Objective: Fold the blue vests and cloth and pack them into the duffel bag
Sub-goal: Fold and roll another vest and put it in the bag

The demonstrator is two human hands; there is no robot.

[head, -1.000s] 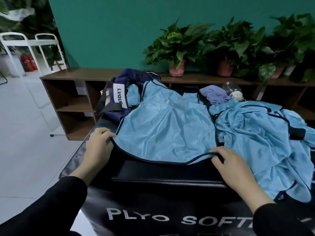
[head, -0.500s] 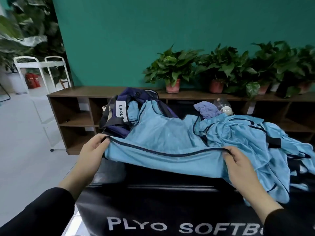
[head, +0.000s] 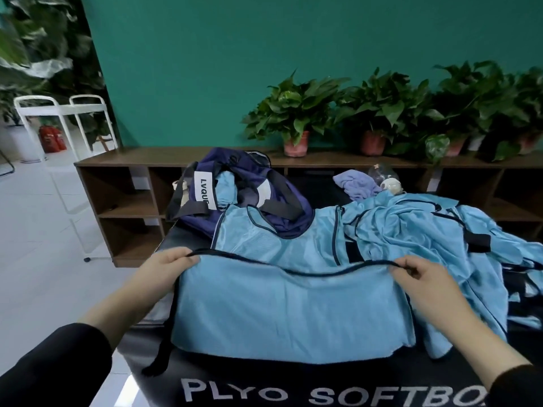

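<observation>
Vest [head: 282, 306] hem raised higher, pinched between both hands [head: 164, 270].

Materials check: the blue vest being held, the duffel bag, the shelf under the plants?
Blue vest: looks like thin synthetic mesh, a slight sheen and fine weave texture, dark binding on the edge.
Duffel bag: probably nylon or polyester, navy, soft and slumped, with black webbing straps.
Shelf: wood-look brown boards, matte; solid wood or laminate, cannot tell.

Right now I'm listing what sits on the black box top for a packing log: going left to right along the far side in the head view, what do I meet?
Duffel bag → purple cloth → clear bottle → heap of vests.
</observation>
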